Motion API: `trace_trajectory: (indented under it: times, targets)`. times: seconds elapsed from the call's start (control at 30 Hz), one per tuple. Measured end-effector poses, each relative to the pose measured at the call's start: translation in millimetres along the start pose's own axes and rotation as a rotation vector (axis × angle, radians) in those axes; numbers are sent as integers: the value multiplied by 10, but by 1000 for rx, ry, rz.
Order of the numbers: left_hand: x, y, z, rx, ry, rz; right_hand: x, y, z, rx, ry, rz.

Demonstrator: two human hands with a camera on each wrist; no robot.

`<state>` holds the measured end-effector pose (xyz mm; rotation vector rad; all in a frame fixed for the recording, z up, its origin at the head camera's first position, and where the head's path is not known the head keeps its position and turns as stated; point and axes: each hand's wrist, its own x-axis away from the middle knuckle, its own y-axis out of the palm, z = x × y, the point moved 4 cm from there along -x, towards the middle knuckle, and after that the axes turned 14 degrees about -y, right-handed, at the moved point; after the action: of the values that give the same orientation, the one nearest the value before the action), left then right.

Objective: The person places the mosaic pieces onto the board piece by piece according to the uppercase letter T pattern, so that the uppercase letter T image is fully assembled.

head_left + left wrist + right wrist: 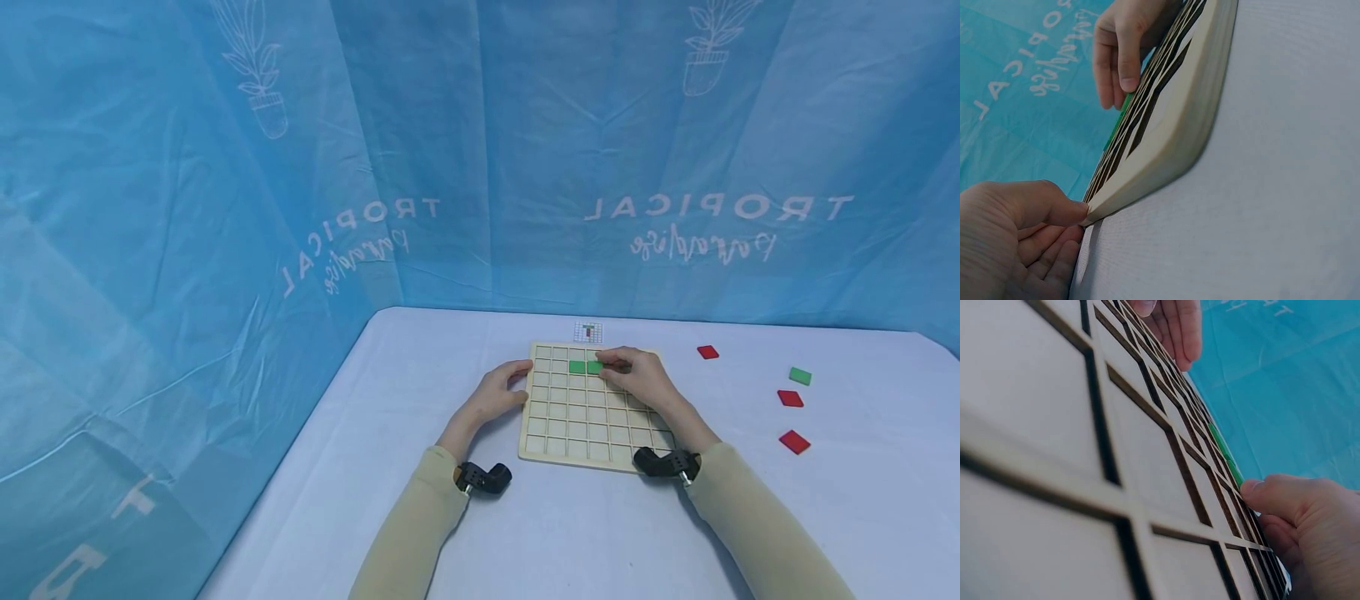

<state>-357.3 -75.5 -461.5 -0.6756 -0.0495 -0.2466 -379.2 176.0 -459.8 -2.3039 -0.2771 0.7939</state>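
Note:
A pale wooden grid board (567, 410) lies on the white table. Two flat green tiles sit side by side in its upper rows: the left tile (577, 367) is uncovered, the right tile (594, 367) partly hidden by my right hand (640, 377). That hand pinches the right tile between thumb and fingers; in the right wrist view, its thumb tip meets the end of the green strip (1225, 452). At the board's left edge rests my left hand (498, 392), fingers and thumb spread apart along it. In the left wrist view, its thumb (1063, 209) touches the edge.
A small printed card (588, 332) with a coloured grid pattern lies behind the board. To the right are red tiles (708, 352), (791, 398), (795, 442) and a loose green tile (800, 376). Blue curtains (525, 167) enclose the table's back and left.

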Motion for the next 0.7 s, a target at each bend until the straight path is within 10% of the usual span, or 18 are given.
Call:
trace_trajectory:
  times: [0.33, 0.7]
  targets:
    - [1, -5, 3, -1, -3, 3, -12, 3, -6, -2, -2, 6]
    - [5, -1, 5, -2, -4, 9, -115, -226, -118, -366, 134, 127]
